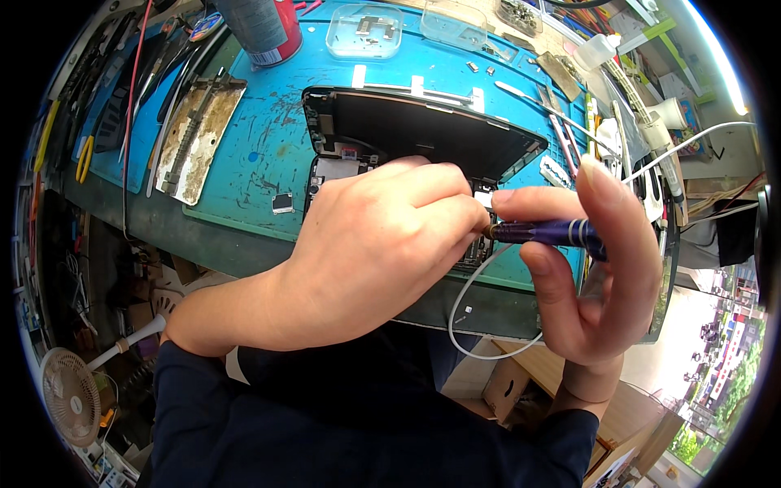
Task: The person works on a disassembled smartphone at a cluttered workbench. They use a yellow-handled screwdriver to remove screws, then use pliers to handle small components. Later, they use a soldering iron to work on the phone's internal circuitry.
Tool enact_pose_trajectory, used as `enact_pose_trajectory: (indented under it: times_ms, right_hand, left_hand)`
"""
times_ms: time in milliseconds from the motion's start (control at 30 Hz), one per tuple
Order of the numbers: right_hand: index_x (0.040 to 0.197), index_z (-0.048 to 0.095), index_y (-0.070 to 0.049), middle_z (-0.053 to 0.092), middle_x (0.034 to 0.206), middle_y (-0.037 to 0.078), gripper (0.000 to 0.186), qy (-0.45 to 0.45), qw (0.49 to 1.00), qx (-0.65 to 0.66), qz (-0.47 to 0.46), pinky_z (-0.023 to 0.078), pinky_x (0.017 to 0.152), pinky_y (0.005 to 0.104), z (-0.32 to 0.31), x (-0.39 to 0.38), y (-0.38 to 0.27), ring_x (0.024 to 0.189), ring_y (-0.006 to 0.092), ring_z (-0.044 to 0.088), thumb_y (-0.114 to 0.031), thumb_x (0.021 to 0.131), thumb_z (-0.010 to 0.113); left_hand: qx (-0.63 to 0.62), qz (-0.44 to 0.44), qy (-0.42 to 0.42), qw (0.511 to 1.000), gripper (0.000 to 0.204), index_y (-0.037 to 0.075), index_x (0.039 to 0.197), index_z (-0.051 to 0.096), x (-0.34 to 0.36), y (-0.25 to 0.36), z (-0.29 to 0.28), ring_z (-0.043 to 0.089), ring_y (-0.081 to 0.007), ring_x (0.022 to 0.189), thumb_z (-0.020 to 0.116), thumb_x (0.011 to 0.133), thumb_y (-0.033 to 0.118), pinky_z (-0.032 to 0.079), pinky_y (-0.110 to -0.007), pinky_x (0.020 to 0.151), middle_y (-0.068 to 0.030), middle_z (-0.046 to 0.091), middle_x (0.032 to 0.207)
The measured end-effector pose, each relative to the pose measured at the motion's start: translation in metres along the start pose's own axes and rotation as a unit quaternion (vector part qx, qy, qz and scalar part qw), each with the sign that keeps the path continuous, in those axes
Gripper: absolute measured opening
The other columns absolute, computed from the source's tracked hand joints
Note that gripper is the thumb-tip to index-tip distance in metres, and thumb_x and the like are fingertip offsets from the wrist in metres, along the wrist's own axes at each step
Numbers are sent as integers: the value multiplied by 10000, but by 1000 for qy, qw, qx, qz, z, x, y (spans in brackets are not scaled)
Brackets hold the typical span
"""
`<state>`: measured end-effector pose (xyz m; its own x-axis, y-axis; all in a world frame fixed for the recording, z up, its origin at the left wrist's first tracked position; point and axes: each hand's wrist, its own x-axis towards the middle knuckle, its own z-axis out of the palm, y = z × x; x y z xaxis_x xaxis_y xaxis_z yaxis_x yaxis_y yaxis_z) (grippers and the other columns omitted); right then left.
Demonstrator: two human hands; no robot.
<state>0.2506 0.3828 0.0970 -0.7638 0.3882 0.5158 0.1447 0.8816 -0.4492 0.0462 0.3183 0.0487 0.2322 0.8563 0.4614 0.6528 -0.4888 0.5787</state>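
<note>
An opened smartphone lies on the blue mat, its dark screen (pixel 423 122) tilted up along the far side and its body (pixel 336 168) showing internal parts. My left hand (pixel 374 236) covers much of that body, fingers curled together over it. Whatever those fingers pinch is hidden beneath them. Between the fingers and thumb of my right hand (pixel 614 281) is a purple screwdriver (pixel 545 233) held almost level. Its tip points left and meets my left fingertips. A small dark rectangular part (pixel 282 202) lies left of the phone.
The blue mat (pixel 268 106) carries a large can (pixel 259 28), a clear plastic box (pixel 364 32) of small parts and a stained metal holder (pixel 199 138). Pens and tweezers (pixel 563 138) lie at the right. A white cable (pixel 452 313) loops below my right hand. A fan (pixel 71 396) stands lower left.
</note>
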Motion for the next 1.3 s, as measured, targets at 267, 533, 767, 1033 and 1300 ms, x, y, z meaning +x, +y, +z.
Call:
enact_pose_trajectory:
  times_ms: [267, 533, 767, 1033, 1300]
  right_hand:
    - [1481, 425, 43, 747, 987, 233, 603, 4, 1000, -15, 18, 571, 833, 358, 0, -1, -4, 917, 296, 746, -21, 952, 709]
    - [1495, 410, 43, 750, 989, 230, 625, -10, 999, -22, 26, 567, 839, 355, -3, -1, -5, 915, 291, 748, -22, 951, 710]
    - [1501, 398, 52, 750, 999, 224, 631, -13, 999, -19, 25, 564, 866, 364, -4, -2, -4, 941, 289, 745, -38, 959, 707]
    - [1508, 383, 49, 749, 1008, 222, 643, 5, 1000, -9, 8, 565, 892, 371, -2, -4, 4, 958, 295, 743, -55, 963, 708]
    - [1510, 378, 48, 750, 1016, 222, 649, 8, 1000, 2, 0, 570, 900, 382, -1, -5, 7, 963, 296, 744, -51, 961, 709]
  left_hand:
    - [-11, 5, 9, 1000, 224, 41, 973, 713, 0, -3, 3, 677, -329, 815, 796, 766, 19, 555, -406, 682, -106, 702, 921]
    - [-9, -1, 5, 1000, 242, 39, 986, 715, -1, -1, 2, 684, -327, 826, 794, 759, 8, 559, -400, 686, -106, 708, 936]
    - [-13, -2, 5, 1000, 235, 48, 977, 722, 0, -2, 2, 693, -316, 826, 797, 758, 6, 564, -385, 681, -94, 719, 952]
    - [-4, -11, -6, 1000, 216, 56, 957, 721, 1, 1, 2, 699, -308, 840, 797, 760, 15, 563, -379, 702, -87, 722, 954]
    - [-9, -5, -1, 1000, 233, 64, 976, 728, 1, -1, 2, 696, -310, 831, 796, 759, 11, 562, -381, 704, -88, 723, 952]
